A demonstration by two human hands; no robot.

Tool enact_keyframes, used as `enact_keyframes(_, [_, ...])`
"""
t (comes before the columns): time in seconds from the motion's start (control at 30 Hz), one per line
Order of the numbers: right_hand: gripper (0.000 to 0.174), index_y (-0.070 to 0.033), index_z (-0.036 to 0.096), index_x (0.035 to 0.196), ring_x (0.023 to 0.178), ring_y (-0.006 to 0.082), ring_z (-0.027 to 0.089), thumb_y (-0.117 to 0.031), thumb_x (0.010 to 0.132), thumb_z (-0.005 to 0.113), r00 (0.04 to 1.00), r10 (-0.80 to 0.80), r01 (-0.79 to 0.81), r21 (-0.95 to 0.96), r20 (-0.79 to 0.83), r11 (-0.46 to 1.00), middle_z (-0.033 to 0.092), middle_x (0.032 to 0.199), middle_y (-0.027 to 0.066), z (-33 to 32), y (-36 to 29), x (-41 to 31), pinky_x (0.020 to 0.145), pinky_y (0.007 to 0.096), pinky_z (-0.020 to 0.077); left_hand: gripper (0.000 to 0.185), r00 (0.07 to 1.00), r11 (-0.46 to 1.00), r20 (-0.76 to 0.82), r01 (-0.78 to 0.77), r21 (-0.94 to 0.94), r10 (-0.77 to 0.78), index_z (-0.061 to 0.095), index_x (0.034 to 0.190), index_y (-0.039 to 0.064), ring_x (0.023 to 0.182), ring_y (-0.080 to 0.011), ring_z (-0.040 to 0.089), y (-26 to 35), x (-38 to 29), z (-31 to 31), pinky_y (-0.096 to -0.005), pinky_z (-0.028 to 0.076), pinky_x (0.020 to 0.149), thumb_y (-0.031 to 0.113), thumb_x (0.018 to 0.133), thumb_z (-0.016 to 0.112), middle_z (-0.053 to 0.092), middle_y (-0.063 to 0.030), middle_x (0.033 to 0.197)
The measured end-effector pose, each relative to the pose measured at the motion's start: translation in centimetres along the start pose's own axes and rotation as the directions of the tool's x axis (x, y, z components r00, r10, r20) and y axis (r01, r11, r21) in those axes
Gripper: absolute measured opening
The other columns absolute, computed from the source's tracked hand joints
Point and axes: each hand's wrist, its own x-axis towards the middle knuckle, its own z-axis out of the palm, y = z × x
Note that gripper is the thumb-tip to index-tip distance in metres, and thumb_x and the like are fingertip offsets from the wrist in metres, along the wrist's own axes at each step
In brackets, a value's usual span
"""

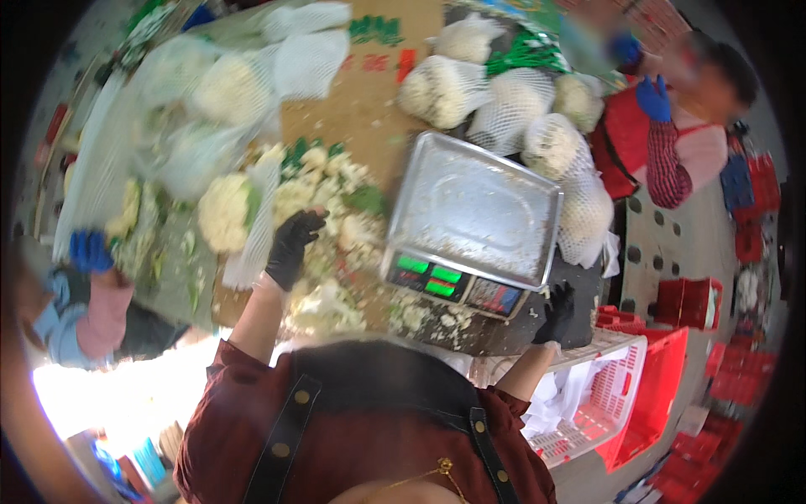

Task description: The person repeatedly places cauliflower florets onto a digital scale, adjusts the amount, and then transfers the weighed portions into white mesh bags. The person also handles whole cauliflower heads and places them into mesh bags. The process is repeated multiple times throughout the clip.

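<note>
My left hand [295, 244], in a black glove, is over a heap of cauliflower pieces [324, 183]; whether its fingers grip a piece is unclear. Beside it lie a white foam net sleeve [252, 246] and a cauliflower head [225, 213]. My right hand [556, 310], also black-gloved, is at the table edge by the lower right corner of a digital scale [450, 280], fingers apart, nothing seen in it. The scale's metal tray [472, 208] holds only small crumbs. Netted cauliflowers [513, 104] sit behind and right of it.
Green ties [529, 53] lie at the back. Plastic bags and netted cauliflower [230, 88] cover the left side. A co-worker in a red apron [614, 148] stands at the right; another's blue-gloved hand [91, 251] is at far left. White [604, 403] and red crates [661, 390] stand below right.
</note>
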Motion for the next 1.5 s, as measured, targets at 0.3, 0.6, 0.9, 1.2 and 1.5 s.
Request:
enact_keyframes(0.3, [0.035, -0.004, 0.056, 0.134, 0.123, 0.0198, 0.054, -0.017, 0.104, 0.046, 0.661, -0.25, 0.504, -0.172, 0.707, 0.846, 0.059, 0.134, 0.0105, 11.4, -3.4, -14.8, 0.105, 0.0333, 0.041, 0.028, 0.944, 0.974, -0.328, 0.046, 0.222, 0.03, 0.066, 0.114, 0.004, 0.089, -0.0146, 0.065, 0.4, -9.4, -13.2, -0.0279, 0.049, 0.081, 0.025, 0.098, 0.059, 0.071, -0.0068, 0.106])
enact_keyframes(0.6, [0.042, -0.008, 0.055, 0.136, 0.096, 0.0163, 0.066, -0.02, 0.097, 0.064, 0.214, -0.179, 0.526, 0.041, 0.96, 0.849, 0.068, 0.112, 0.0116, 29.5, -1.8, -29.0, 0.083, 0.0291, 0.0535, 0.062, 0.722, 0.924, -0.614, -0.093, 0.37, 0.319, 0.054, 0.131, -0.004, 0.113, -0.0268, 0.06, -5.7, -0.8, -24.5, -0.038, 0.048, 0.094, 0.033, 0.086, 0.075, 0.061, -0.0187, 0.127])
enact_keyframes(0.9, [0.052, -0.007, 0.046, 0.144, 0.09, 0.0181, 0.064, -0.031, 0.1, 0.056, 0.173, 0.093, 0.159, -0.12, 0.981, 0.98, 0.068, 0.115, 0.0118, 41.8, -3.2, -32.9, 0.079, 0.0307, 0.0522, 0.066, 0.982, 0.783, 0.104, 0.187, -0.594, -0.156, 0.04, 0.146, 0.005, 0.127, -0.029, 0.052, -2.0, 2.9, -26.8, -0.0421, 0.045, 0.106, 0.027, 0.092, 0.07, 0.05, -0.015, 0.143])
enact_keyframes(1.2, [0.062, -0.022, 0.023, 0.157, 0.112, 0.0157, 0.053, -0.022, 0.099, 0.047, 0.241, 0.372, -0.053, -0.371, 0.896, 0.927, 0.055, 0.131, 0.0047, 44.3, -4.3, -32.1, 0.089, 0.0344, 0.048, 0.052, 0.916, 0.956, -0.386, -0.203, -0.211, 0.109, 0.045, 0.116, 0.006, 0.1, -0.0229, 0.064, -2.0, -1.0, -21.4, -0.0377, 0.055, 0.083, 0.009, 0.078, 0.08, 0.061, -0.0122, 0.114])
enact_keyframes(1.5, [0.064, -0.01, 0.034, 0.153, 0.123, 0.0144, 0.052, -0.022, 0.094, 0.057, -0.097, -0.092, -0.035, 0.089, 0.991, 0.995, 0.048, 0.148, 0.0066, 39.0, -9.5, -34.2, 0.095, 0.0309, 0.0446, 0.069, 0.892, 0.726, -0.383, -0.426, -0.54, 0.239, 0.036, 0.145, 0.009, 0.13, -0.03, 0.048, -1.2, -8.5, -21.8, -0.0449, 0.045, 0.106, 0.008, 0.085, 0.069, 0.05, -0.0123, 0.139])
